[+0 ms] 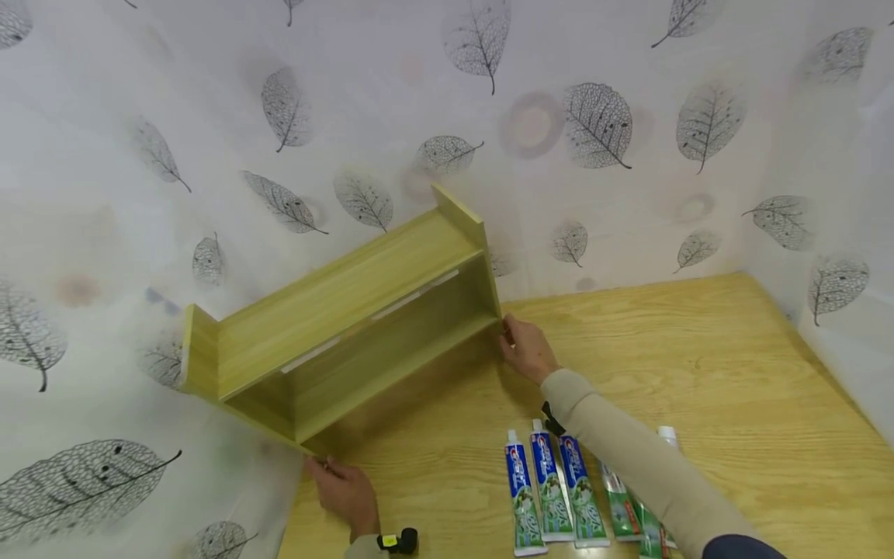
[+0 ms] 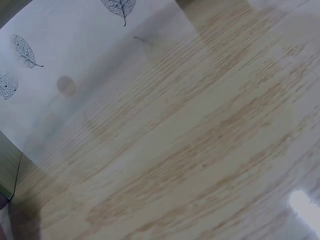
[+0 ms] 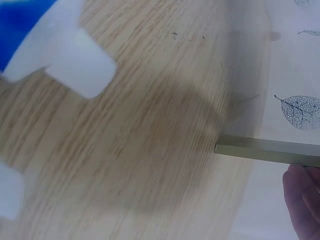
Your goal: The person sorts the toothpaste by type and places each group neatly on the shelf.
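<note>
A two-tier wooden shelf (image 1: 349, 303) stands at a slant at the back left of the table, close to the papered wall. By its lower left corner, my left hand (image 1: 345, 493) grips the bottom end with curled fingers. My right hand (image 1: 527, 349) holds the lower right corner of the side panel. In the right wrist view, fingertips (image 3: 302, 192) touch the edge of a shelf panel (image 3: 270, 151). The left wrist view mostly shows tabletop; only a sliver of the shelf (image 2: 7, 165) appears at its left edge.
Several toothpaste tubes lie at the table's front: blue-and-green ones (image 1: 552, 489) in a row, and green ones (image 1: 620, 505) partly hidden under my right forearm. Leaf-patterned walls (image 1: 628, 217) border the wooden table (image 1: 698, 357) at the back and sides.
</note>
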`<state>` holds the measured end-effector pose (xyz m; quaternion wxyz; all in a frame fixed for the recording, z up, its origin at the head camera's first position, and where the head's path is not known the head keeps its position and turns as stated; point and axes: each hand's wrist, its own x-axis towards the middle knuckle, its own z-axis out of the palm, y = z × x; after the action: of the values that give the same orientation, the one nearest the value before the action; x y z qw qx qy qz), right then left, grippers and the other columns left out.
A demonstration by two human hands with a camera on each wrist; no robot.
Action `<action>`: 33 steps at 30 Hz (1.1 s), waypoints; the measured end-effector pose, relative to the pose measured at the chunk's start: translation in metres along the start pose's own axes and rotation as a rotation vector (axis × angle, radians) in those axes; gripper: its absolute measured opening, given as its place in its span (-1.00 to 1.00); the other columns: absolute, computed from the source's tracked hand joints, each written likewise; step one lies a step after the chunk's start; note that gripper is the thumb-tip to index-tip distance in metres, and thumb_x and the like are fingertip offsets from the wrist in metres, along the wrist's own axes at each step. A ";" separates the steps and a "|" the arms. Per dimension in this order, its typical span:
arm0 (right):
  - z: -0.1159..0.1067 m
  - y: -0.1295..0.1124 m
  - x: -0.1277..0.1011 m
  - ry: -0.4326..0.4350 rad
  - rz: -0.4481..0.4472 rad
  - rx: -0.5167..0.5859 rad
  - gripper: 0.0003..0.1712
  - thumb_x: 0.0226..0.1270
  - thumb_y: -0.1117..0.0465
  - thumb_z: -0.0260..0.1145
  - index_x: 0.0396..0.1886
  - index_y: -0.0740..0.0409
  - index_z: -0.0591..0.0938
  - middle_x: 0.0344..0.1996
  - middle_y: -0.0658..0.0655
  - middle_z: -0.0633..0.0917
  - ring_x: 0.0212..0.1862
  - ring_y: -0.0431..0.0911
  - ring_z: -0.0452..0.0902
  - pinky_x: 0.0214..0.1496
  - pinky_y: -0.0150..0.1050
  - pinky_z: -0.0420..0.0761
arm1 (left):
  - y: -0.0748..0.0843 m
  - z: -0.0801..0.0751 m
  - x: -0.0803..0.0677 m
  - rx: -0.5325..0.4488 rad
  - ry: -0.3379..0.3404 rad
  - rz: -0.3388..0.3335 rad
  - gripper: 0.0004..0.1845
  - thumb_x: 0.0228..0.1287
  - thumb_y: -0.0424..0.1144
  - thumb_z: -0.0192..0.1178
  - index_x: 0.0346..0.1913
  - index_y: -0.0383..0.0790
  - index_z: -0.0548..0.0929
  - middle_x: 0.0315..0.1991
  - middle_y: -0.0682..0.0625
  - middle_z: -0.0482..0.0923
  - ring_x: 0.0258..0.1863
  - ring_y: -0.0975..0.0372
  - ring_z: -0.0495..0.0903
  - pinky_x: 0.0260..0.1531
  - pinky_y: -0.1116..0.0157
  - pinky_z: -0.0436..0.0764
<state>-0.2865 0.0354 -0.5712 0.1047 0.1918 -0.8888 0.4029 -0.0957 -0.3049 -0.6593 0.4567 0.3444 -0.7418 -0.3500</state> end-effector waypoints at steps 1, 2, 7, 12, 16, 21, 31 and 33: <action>0.000 0.001 -0.001 0.001 0.004 0.001 -0.90 0.46 0.43 0.38 -0.16 0.28 0.60 -0.26 0.31 0.82 -0.21 0.15 0.81 -0.12 0.03 0.86 | 0.000 0.000 0.000 0.001 -0.012 0.002 -0.64 0.75 -0.33 -0.03 0.39 -0.41 0.52 0.09 -0.53 0.67 0.00 -0.42 0.68 -0.07 -0.38 0.61; -0.001 0.003 -0.003 0.002 0.007 0.004 -0.89 0.45 0.43 0.39 -0.17 0.27 0.59 -0.27 0.30 0.82 -0.21 0.15 0.81 -0.12 0.03 0.86 | -0.001 0.000 -0.001 -0.001 -0.024 0.005 -0.64 0.75 -0.34 -0.04 0.41 -0.40 0.51 0.10 -0.53 0.67 0.01 -0.42 0.68 -0.07 -0.39 0.62; -0.008 0.010 -0.012 0.017 0.022 0.002 -0.84 0.40 0.42 0.43 -0.23 0.22 0.58 -0.30 0.28 0.81 -0.22 0.13 0.81 -0.15 0.01 0.87 | 0.001 0.000 -0.002 0.023 -0.066 0.018 -0.65 0.74 -0.33 -0.02 0.40 -0.36 0.51 0.04 -0.52 0.69 -0.05 -0.42 0.70 -0.13 -0.36 0.63; -0.016 0.016 -0.020 0.018 0.056 -0.005 -0.83 0.38 0.38 0.47 -0.25 0.22 0.59 -0.31 0.27 0.83 -0.25 0.10 0.81 -0.18 -0.01 0.86 | 0.004 0.002 -0.004 0.077 -0.089 0.019 -0.78 0.71 -0.34 0.03 0.19 -0.40 0.55 -0.18 -0.46 0.72 -0.26 -0.34 0.72 -0.37 -0.20 0.59; -0.024 0.019 -0.025 0.014 0.100 0.007 -0.83 0.39 0.35 0.49 -0.22 0.22 0.61 -0.29 0.27 0.83 -0.24 0.10 0.80 -0.17 -0.01 0.86 | 0.010 0.004 -0.006 0.097 -0.128 0.035 -0.81 0.70 -0.36 0.02 0.13 -0.44 0.54 -0.20 -0.44 0.73 -0.30 -0.27 0.73 -0.45 0.02 0.57; -0.034 0.022 -0.031 0.010 0.134 0.011 -0.83 0.40 0.33 0.49 -0.18 0.24 0.63 -0.24 0.31 0.84 -0.20 0.13 0.82 -0.13 -0.01 0.88 | 0.012 0.007 -0.010 0.089 -0.145 0.079 -0.83 0.69 -0.39 0.05 0.11 -0.43 0.55 -0.22 -0.39 0.74 -0.35 -0.18 0.72 -0.49 0.23 0.49; -0.052 0.038 -0.045 0.057 0.162 -0.022 -0.81 0.40 0.27 0.52 -0.19 0.22 0.64 -0.30 0.26 0.84 -0.26 0.09 0.79 -0.17 0.03 0.85 | 0.018 0.021 -0.017 0.015 -0.213 0.147 -0.81 0.72 -0.35 0.05 0.19 -0.34 0.56 -0.16 -0.39 0.76 -0.30 -0.21 0.77 -0.45 0.01 0.67; -0.057 0.042 -0.048 0.072 0.166 -0.030 -0.80 0.40 0.26 0.52 -0.20 0.22 0.63 -0.30 0.26 0.84 -0.26 0.11 0.80 -0.17 0.05 0.85 | 0.022 0.025 -0.018 -0.007 -0.233 0.141 -0.78 0.73 -0.33 0.05 0.23 -0.33 0.56 -0.11 -0.42 0.76 -0.22 -0.27 0.79 -0.36 -0.15 0.75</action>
<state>-0.2594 0.1157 -0.5787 0.1057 0.1012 -0.9032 0.4034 -0.1161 -0.2735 -0.6575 0.3921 0.2469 -0.8109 -0.3574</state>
